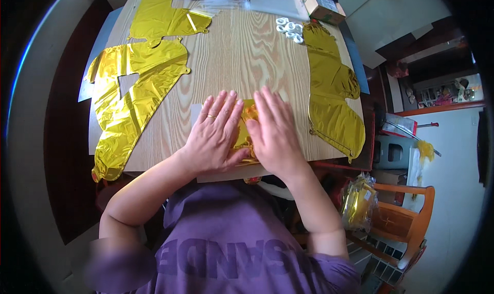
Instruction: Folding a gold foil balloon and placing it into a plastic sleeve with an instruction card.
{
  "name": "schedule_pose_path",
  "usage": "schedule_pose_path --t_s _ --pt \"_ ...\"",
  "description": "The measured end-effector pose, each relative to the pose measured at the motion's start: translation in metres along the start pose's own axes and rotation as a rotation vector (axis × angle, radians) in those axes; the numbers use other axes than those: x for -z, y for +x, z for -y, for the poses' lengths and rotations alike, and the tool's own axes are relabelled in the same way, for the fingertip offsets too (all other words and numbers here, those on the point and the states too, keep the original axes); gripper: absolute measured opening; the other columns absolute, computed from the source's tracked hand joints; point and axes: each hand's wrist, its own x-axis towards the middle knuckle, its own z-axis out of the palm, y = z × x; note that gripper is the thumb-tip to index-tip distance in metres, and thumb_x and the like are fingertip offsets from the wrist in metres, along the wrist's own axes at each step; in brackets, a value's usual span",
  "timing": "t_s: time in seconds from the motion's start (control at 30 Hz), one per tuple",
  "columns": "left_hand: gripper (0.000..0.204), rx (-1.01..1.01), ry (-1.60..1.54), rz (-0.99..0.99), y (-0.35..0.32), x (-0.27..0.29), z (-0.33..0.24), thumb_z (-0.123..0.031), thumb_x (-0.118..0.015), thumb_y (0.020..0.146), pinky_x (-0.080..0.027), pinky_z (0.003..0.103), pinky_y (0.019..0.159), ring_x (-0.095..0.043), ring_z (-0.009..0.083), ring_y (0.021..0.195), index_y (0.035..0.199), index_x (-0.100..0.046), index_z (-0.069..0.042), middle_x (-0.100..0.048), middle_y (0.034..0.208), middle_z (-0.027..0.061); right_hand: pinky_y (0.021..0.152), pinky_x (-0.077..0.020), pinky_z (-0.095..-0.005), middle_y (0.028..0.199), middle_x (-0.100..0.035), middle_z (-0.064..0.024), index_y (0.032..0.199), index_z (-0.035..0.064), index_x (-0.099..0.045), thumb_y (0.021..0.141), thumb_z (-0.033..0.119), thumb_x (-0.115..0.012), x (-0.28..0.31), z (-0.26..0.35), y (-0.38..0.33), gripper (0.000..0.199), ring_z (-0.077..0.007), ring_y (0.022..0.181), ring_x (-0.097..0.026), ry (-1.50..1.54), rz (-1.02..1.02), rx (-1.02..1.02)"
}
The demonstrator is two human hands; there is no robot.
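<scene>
A folded piece of shiny gold foil balloon [245,129] lies on a pale sheet of card [218,177] at the table's near edge. My left hand [212,134] presses flat over its left side, fingers stretched forward and the thumb pointing inward. On the other side my right hand [277,137] lies tilted along the foil, fingers straight and close together. Much of the foil is hidden under both palms. Nothing is gripped in either hand.
Flat gold foil balloons [141,85] lie at the left; another gold foil balloon [334,96] lies at the right. White rolls [291,29], clear plastic bags [218,4] and a cardboard box [323,8] stand at the back. A wooden chair [406,219] with packaged foil [360,201] is at the lower right.
</scene>
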Motion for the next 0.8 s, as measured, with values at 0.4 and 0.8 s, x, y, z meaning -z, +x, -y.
schedule_pose_path --t_s 0.4,0.8 --pt "0.085 0.114 0.03 0.038 -0.021 -0.012 0.007 -0.052 -0.047 0.095 -0.011 0.057 0.124 -0.019 0.0486 0.152 0.151 -0.032 0.009 -0.025 0.16 0.0341 0.12 -0.0105 -0.065 0.165 -0.02 -0.026 0.159 -0.0003 -0.024 0.102 0.05 -0.045 -0.053 -0.009 -0.022 0.079 -0.0442 0.152 -0.02 -0.243 0.172 -0.078" --pt "0.074 0.246 -0.742 0.072 -0.018 0.026 0.042 -0.032 -0.041 0.1 -0.008 0.048 0.126 -0.011 0.0396 0.156 0.159 -0.016 0.005 -0.017 0.165 0.0288 0.124 -0.011 -0.0561 0.164 -0.027 -0.0234 0.16 0.0008 -0.019 0.108 0.051 -0.036 0.022 -0.041 -0.009 0.074 -0.0383 0.154 -0.021 0.476 0.132 -0.129"
